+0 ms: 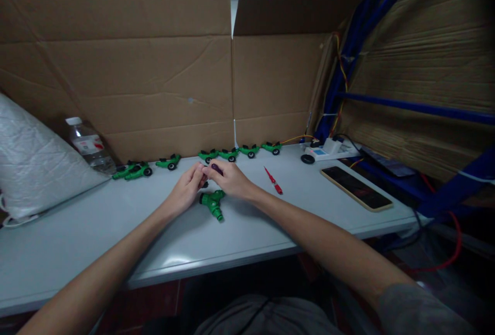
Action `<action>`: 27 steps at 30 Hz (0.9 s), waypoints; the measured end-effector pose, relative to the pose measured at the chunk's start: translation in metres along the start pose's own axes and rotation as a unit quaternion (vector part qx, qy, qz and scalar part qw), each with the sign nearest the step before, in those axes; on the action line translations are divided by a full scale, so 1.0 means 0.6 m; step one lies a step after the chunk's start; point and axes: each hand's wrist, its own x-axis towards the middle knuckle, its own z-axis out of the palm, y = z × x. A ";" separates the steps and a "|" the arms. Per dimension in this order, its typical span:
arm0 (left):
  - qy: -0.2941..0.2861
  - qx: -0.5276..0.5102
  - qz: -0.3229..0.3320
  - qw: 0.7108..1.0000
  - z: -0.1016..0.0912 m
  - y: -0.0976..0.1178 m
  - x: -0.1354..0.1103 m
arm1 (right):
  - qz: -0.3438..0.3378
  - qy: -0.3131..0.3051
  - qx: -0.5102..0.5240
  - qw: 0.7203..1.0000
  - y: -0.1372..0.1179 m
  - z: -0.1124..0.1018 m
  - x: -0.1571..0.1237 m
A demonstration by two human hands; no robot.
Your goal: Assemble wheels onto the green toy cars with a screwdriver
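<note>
My left hand (188, 186) and my right hand (229, 178) meet fingertip to fingertip over the table. My right hand is closed around a dark purple handle (217, 169); the rest of that tool is hidden by my fingers. A pinch closes my left hand on something small, mostly covered, with a dark bit showing below the fingers. Just under the hands lies a green Y-shaped hose fitting (212, 204) with black rings on its ends. To the right of my right hand rests a red pointed knife-like tool (274, 180).
Several green fittings with black levers (228, 155) line the table's back edge. A phone (356, 187), a power strip (328, 150) and a black ring (308, 159) are at right. A water bottle (88, 144) and a white sack (38, 165) stand left, before cardboard walls (154, 67).
</note>
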 end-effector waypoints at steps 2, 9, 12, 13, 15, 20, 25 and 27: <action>0.001 0.012 0.005 1.000 0.001 0.003 -0.001 | 0.007 0.004 0.048 0.999 -0.004 0.006 0.000; -0.005 0.012 0.012 1.000 -0.002 0.021 0.001 | 0.030 0.065 0.069 0.995 -0.006 0.015 -0.001; -0.014 0.006 0.003 1.000 -0.006 0.026 0.004 | 0.014 0.067 0.030 0.997 -0.015 0.009 -0.004; -0.016 -0.003 -0.002 1.000 -0.008 0.027 0.005 | 0.007 0.063 0.017 0.998 -0.018 0.007 -0.005; -0.020 -0.032 -0.020 0.999 -0.011 0.024 0.007 | -0.019 0.051 -0.015 0.998 -0.020 0.003 -0.005; -0.023 -0.121 -0.080 0.989 -0.009 0.008 0.010 | -0.136 0.019 -0.146 0.980 -0.011 -0.010 -0.004; -0.042 -0.151 -0.097 0.983 -0.004 -0.006 0.011 | -0.183 -0.042 -0.208 0.960 -0.007 -0.021 -0.007; -0.042 -0.151 -0.097 0.983 -0.006 -0.006 0.012 | -0.182 -0.044 -0.199 0.962 -0.008 -0.023 -0.008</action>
